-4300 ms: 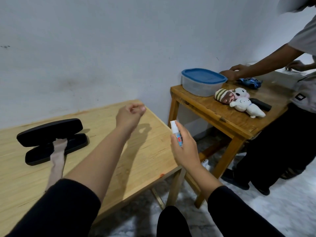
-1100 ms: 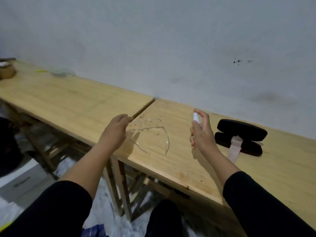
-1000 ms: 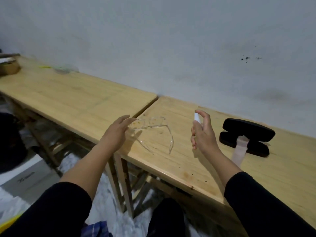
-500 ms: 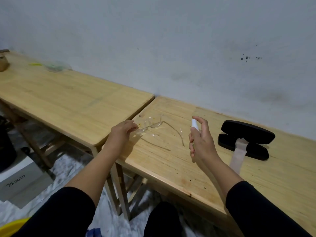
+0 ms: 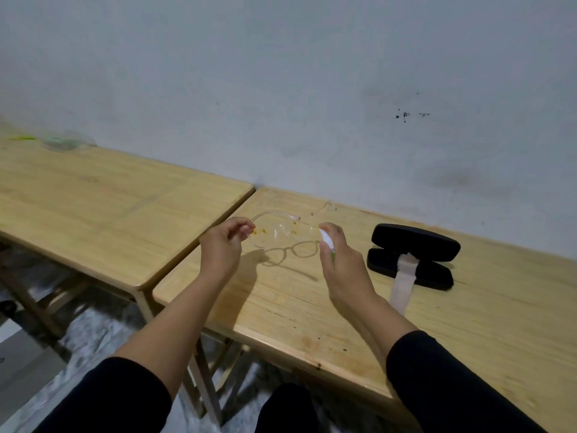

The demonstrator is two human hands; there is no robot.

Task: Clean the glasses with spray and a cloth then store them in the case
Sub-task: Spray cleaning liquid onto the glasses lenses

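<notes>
left hand (image 5: 222,245): pinches the clear glasses (image 5: 282,231) by one end, lifted off the table (image 5: 312,307)
right hand (image 5: 338,260): wrapped around the spray bottle (image 5: 327,242), nozzle seemingly touching the lenses
case (image 5: 413,256): open, right of the right hand
cloth (image 5: 404,284): hangs from the case

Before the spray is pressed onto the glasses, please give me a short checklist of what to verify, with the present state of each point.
1. Left hand holds the clear glasses above the table: ok.
2. Right hand grips the spray bottle close beside the lens: ok.
3. Nozzle faces the lens: cannot tell, fingers hide it.
4. Lenses clean: not ok, yellow specks show.
5. Black case open and ready: ok.
6. Cloth within reach, hanging out of the case: ok.
</notes>
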